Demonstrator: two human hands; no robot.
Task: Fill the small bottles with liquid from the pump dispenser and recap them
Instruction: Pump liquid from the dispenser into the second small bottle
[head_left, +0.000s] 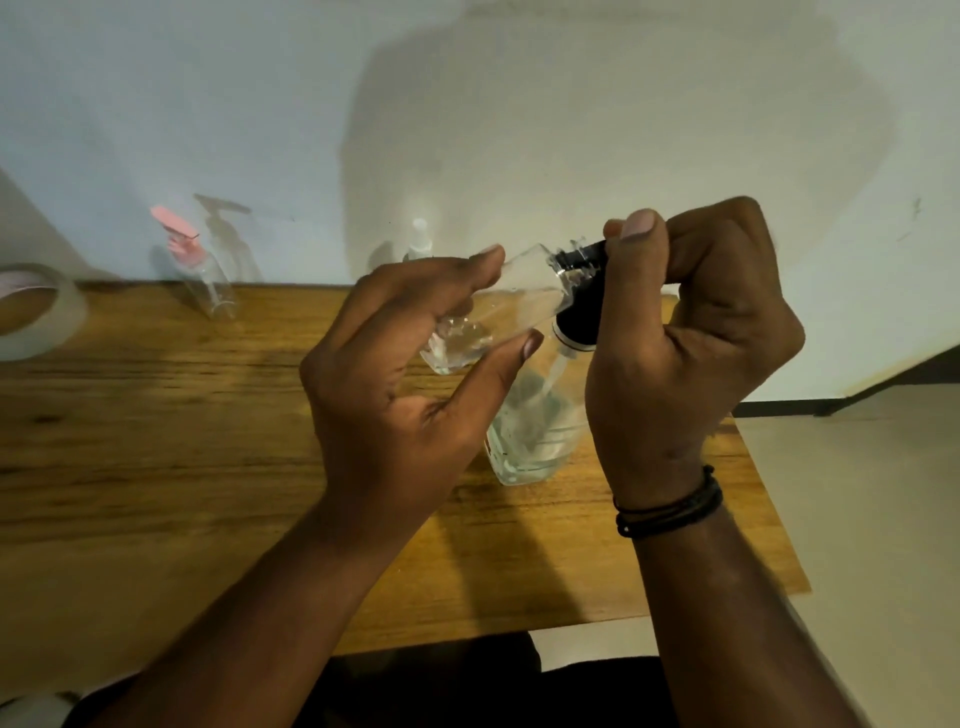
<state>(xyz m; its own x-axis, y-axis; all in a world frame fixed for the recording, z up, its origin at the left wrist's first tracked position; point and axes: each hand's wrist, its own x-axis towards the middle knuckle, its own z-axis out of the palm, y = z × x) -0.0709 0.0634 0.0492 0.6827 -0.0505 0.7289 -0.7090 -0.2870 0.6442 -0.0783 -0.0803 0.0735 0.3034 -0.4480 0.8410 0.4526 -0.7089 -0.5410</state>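
Standing against a pale wall, the wooden table (156, 441) bears a clear pump dispenser (535, 431); above it, the left hand (410, 374) grips a small clear bottle (498, 306), tilted, while the right hand (691, 343) pinches its black cap (582, 260).

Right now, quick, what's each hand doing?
Left hand: holding the small bottle, tilted.
Right hand: closed on the pump of the dispenser.

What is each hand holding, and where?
Left hand grips a small clear bottle by its body; right hand pinches the black pump head.
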